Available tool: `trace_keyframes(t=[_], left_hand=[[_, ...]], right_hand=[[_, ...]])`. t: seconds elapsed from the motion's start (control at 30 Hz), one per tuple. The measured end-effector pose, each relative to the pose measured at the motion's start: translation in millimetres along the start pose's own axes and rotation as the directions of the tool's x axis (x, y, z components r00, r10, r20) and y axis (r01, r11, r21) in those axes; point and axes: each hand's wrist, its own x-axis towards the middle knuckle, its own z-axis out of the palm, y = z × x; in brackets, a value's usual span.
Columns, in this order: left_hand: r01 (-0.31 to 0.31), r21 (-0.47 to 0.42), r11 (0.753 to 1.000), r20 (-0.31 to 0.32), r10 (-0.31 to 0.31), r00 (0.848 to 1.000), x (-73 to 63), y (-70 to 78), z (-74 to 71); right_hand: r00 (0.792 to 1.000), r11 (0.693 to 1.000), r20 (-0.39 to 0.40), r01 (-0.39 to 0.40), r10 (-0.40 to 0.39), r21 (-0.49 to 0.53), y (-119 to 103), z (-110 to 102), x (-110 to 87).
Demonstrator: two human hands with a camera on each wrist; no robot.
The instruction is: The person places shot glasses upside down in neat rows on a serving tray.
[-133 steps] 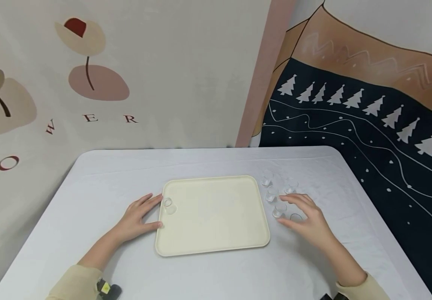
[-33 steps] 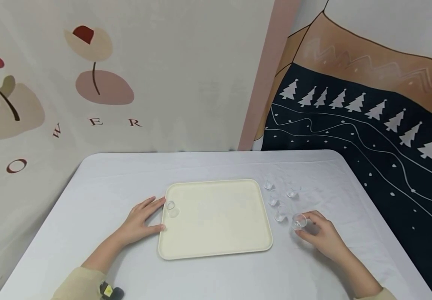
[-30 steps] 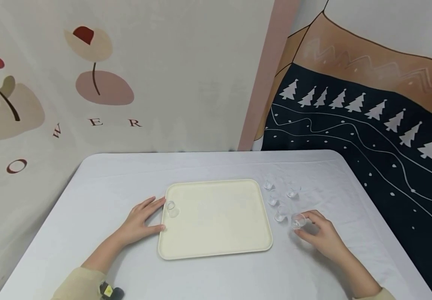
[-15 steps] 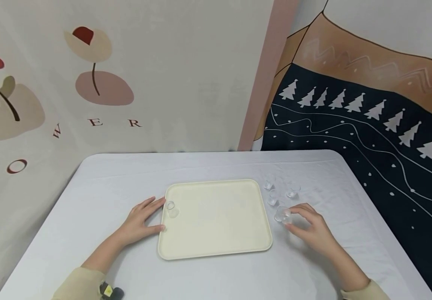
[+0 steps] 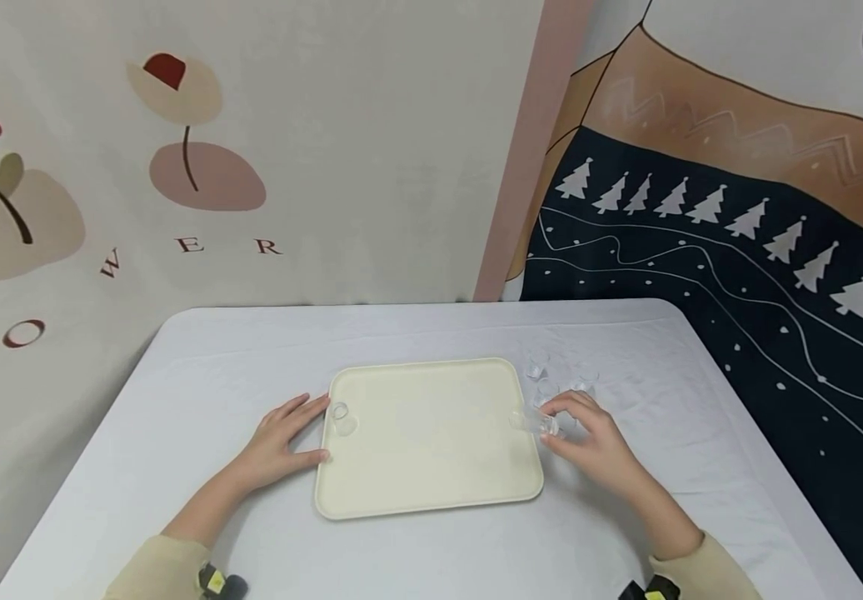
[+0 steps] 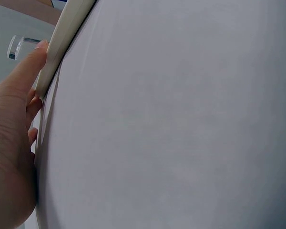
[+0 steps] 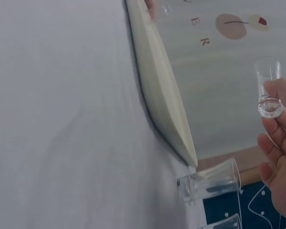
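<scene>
My right hand [image 5: 589, 437] pinches a clear shot glass [image 7: 268, 90] between thumb and fingers. The glass is tipped on its side over the right rim of the cream tray [image 5: 431, 442], its mouth towards the left and its thick base by my fingertips. At the tray's left edge, my left hand [image 5: 281, 437] rests with thumb and fingers spread, fingertips touching the rim. Just inside that rim stands another clear shot glass [image 5: 340, 412], which shows behind the left thumb in the left wrist view.
Several more clear shot glasses stand upright on the white tablecloth [image 5: 431, 333] right of the tray, one of them a near shot glass [image 7: 209, 180]; my right hand partly hides this group in the head view. A patterned wall [image 5: 371, 167] rises behind the table.
My right hand has picked up the nearest right-hand shot glass, then carried it left past the other glasses to the tray's right rim, tipping it sideways. My left hand has stayed at the tray.
</scene>
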Motion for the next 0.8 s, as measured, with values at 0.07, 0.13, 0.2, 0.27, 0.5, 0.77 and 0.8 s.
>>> trace_keyframes(t=[0.07,0.13,0.2,0.27,0.5,0.77,0.8], left_hand=[[-0.004,-0.001,1.0,-0.001,0.004,1.0,0.2,0.3,-0.7],[-0.004,0.001,1.0,0.001,0.004,1.0,0.3,0.4,-1.0],[-0.002,0.001,1.0,0.002,0.002,1.0,0.2,0.6,-1.5],[-0.001,0.003,1.0,0.003,0.001,1.0,0.0,0.3,-1.6],[-0.009,0.004,1.0,0.0,0.009,1.0,2.5,-2.0,-1.0],[-0.005,0.005,1.0,0.001,0.005,1.0,1.0,-3.1,-0.4],[-0.005,0.003,1.0,0.002,0.005,1.0,0.8,-2.9,-0.4]], right_hand=[[0.999,0.999,0.011,-0.036,0.036,-0.018,6.3,3.7,1.1],[0.998,0.998,0.017,-0.053,0.054,-0.043,13.5,6.7,2.2],[0.996,0.996,0.023,-0.081,0.082,-0.049,8.9,8.0,5.8],[0.995,0.995,0.03,-0.094,0.095,-0.033,-0.7,8.1,11.7],[0.997,0.997,0.042,-0.068,0.067,0.028,-20.0,13.1,26.5],[0.999,0.999,0.033,-0.022,0.02,0.036,-25.5,23.9,36.0],[1.0,0.999,0.029,-0.013,0.012,0.041,-25.8,25.6,37.5]])
